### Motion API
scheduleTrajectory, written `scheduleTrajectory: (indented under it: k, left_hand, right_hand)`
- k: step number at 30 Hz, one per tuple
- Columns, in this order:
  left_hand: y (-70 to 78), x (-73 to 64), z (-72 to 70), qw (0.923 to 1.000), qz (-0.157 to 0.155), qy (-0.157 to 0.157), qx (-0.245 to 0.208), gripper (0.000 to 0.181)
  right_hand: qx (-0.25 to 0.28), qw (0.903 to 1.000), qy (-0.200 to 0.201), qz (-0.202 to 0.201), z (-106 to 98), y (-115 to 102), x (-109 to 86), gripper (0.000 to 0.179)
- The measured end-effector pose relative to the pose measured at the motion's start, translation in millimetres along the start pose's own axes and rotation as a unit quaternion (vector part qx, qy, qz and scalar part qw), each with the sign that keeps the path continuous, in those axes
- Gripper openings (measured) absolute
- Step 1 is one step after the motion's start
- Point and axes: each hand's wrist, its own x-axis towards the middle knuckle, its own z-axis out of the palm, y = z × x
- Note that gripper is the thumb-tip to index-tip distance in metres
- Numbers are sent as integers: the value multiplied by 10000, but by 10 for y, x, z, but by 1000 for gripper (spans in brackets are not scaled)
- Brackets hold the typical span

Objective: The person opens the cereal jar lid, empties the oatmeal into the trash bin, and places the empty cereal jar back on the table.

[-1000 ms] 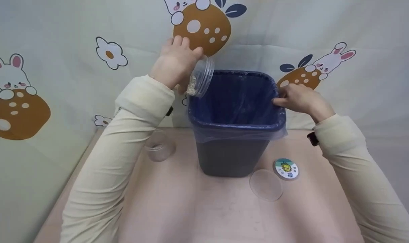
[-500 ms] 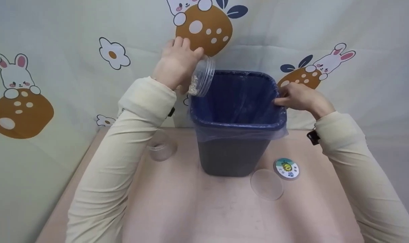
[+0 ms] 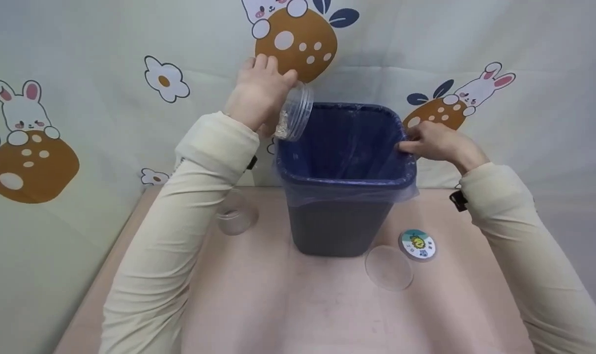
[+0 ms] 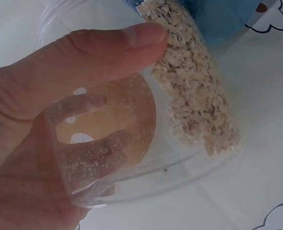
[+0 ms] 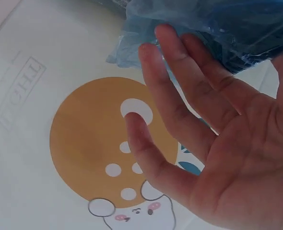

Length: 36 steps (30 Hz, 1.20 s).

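Note:
My left hand [image 3: 261, 93] grips a clear plastic jar [image 3: 298, 110] at the left rim of a dark trash bin [image 3: 340, 231]. The jar is tipped on its side, its mouth facing the bin's opening. Rolled oats [image 4: 192, 81] lie along its lower wall in the left wrist view, and my thumb presses across the outside. A thin translucent bag lines the bin and folds over its rim. On the right side, my right hand [image 3: 440, 145] holds that rim, thumb on top. Its loosely bent fingers [image 5: 199, 91] are outside, against the bag [image 5: 180, 24].
Another clear jar [image 3: 235, 221] stands left of the bin, partly behind my left sleeve. A clear disc [image 3: 389, 268] and a round lid with a printed label [image 3: 417, 244] lie at the front right on the pink table [image 3: 278, 305]. A printed cloth [image 3: 376, 81] hangs behind.
The view shifts slightly. Both hands stay at the bin's rim, and the left still holds the jar tipped, with oats inside it.

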Motion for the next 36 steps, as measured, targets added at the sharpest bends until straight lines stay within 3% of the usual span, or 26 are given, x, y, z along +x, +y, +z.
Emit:
scheduleTrajectory:
  k: [6, 16, 27, 36]
  left_hand:
    - [-16, 1, -2, 10000, 55, -54, 63, 93]
    - [-6, -12, -16, 9999, 22, -21, 120, 92]
    - [8, -6, 5, 10000, 42, -2, 31, 91]
    - [9, 0, 4, 10000, -12, 69, 40, 91]
  right_hand:
    - [38, 9994, 296, -148, 63, 50, -40, 31]
    - [285, 9919, 994, -732, 170, 167, -55, 30]
    - [167, 9877, 1057, -1141, 157, 248, -62, 23]
    - [-85, 9897, 1040, -977, 131, 199, -30, 22]
